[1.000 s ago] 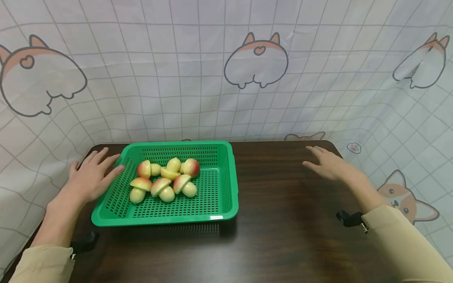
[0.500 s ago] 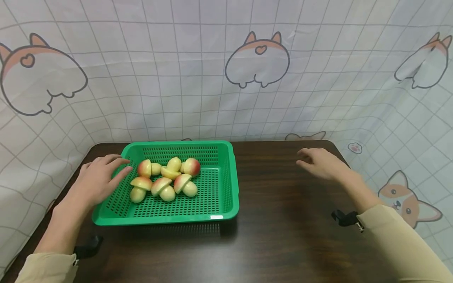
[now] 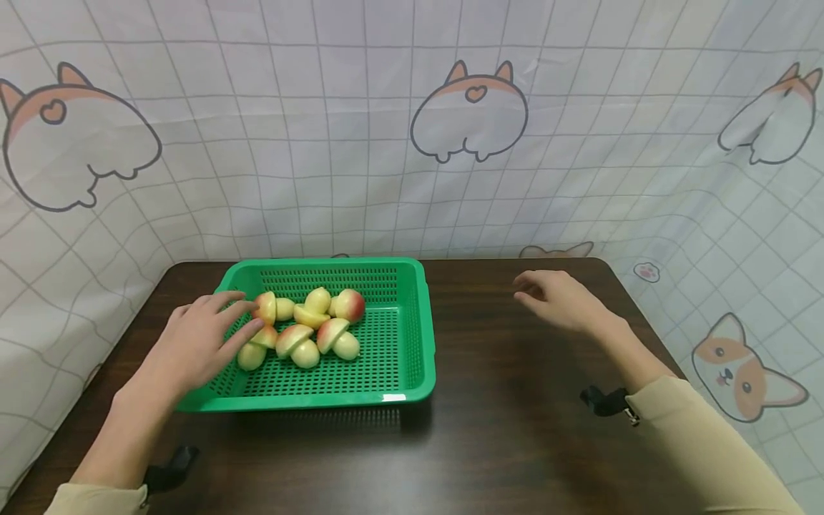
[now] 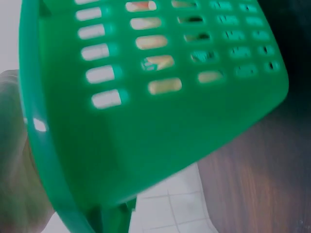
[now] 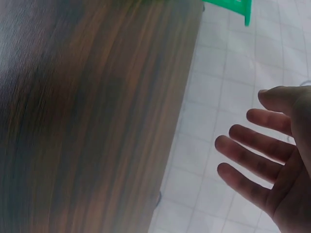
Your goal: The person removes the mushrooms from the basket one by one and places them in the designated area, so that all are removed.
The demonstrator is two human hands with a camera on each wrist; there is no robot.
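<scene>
A green rectangular basket [image 3: 335,400], its walls and floor pierced with slots, stands upright on the tabletop [image 3: 502,429], left of centre and near the far edge. Six mushroom-shaped pieces [image 3: 295,340] lie inside, pale yellow with rounded stems and mostly red-blushed caps (one far-row cap looks plain yellow). They sit close together in two rows of three, toward the basket's left and middle, turned in various directions.

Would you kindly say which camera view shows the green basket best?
The head view, with nearly all the green basket showing. The left wrist view shows one slotted side closely; the right wrist view, only part.
</scene>
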